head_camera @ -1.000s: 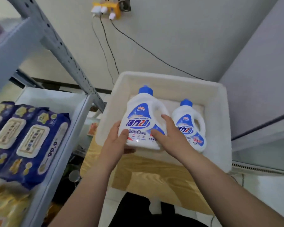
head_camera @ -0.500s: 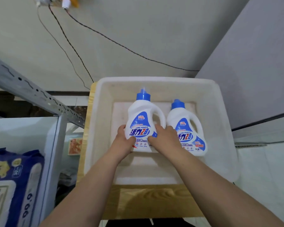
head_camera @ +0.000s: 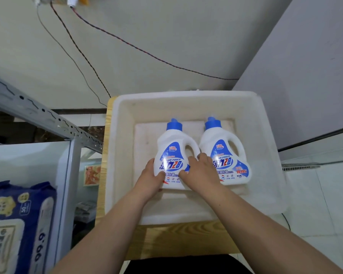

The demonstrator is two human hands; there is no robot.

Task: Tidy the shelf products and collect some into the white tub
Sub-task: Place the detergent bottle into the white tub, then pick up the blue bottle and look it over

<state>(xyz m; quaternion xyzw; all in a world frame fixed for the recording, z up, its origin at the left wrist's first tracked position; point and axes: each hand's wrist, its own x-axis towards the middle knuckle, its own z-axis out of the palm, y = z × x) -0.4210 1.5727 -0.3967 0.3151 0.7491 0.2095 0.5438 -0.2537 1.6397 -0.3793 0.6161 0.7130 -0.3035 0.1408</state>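
1. Held detergent bottle: inside the white tub, left of the tub's centre, blue cap toward the tub's far wall.
2. Left hand: grips the bottle's lower left edge, fingers curled round the side, thumb on the front label.
3. Right hand: grips the lower right edge, fingers curled just under the handle loop.
4. Second detergent bottle: also in the tub, right of centre, just beside the held one. Can't tell if they touch, since the right hand covers the gap.
5. Hidden: the held bottle's base and lower label, behind both hands. Can't tell if the base rests on the tub floor.
6. Tub sits on a wooden table.
7. Blue wipes pack: left of the tub, on a shelf, cut off by the frame edge, small print unreadable.
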